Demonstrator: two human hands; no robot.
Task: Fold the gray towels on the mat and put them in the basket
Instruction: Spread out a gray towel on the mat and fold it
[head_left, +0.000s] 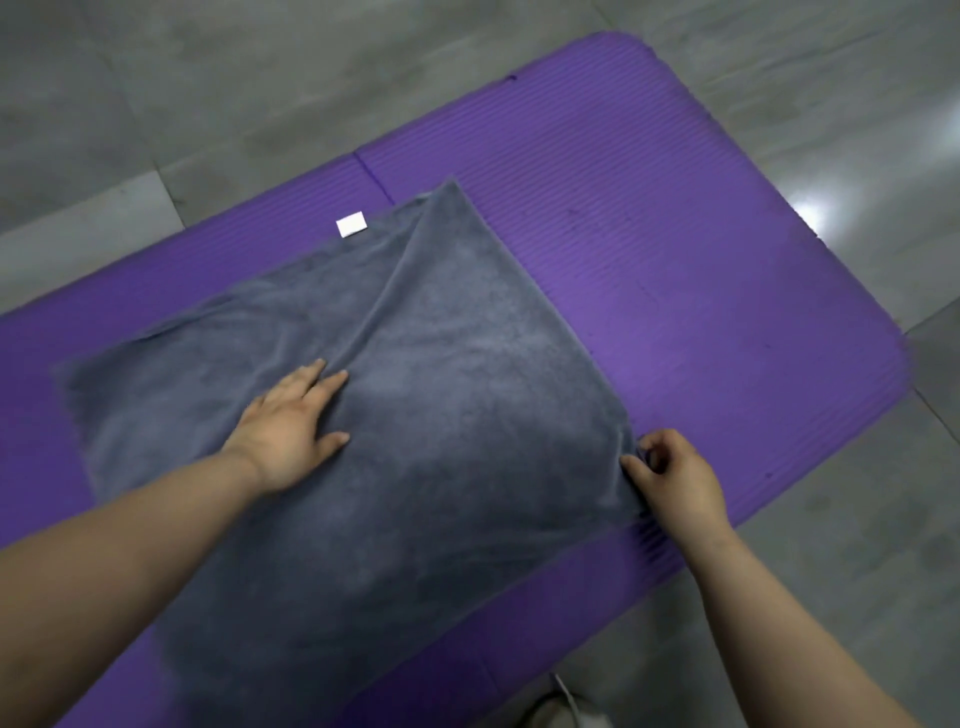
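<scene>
A gray towel (457, 395) lies on the purple mat (675, 234), its right part folded over the left so a diagonal edge runs up the middle. A white label (351, 225) sticks out at its far edge. My left hand (291, 431) rests flat on the towel with straight fingers, beside the folded edge. My right hand (675, 475) pinches the towel's near right corner at the mat's surface. No basket is in view.
Gray tiled floor (208, 93) surrounds the mat, with a bright light reflection at the right. A pale object with a white cord (563, 701) shows at the bottom edge, just off the mat.
</scene>
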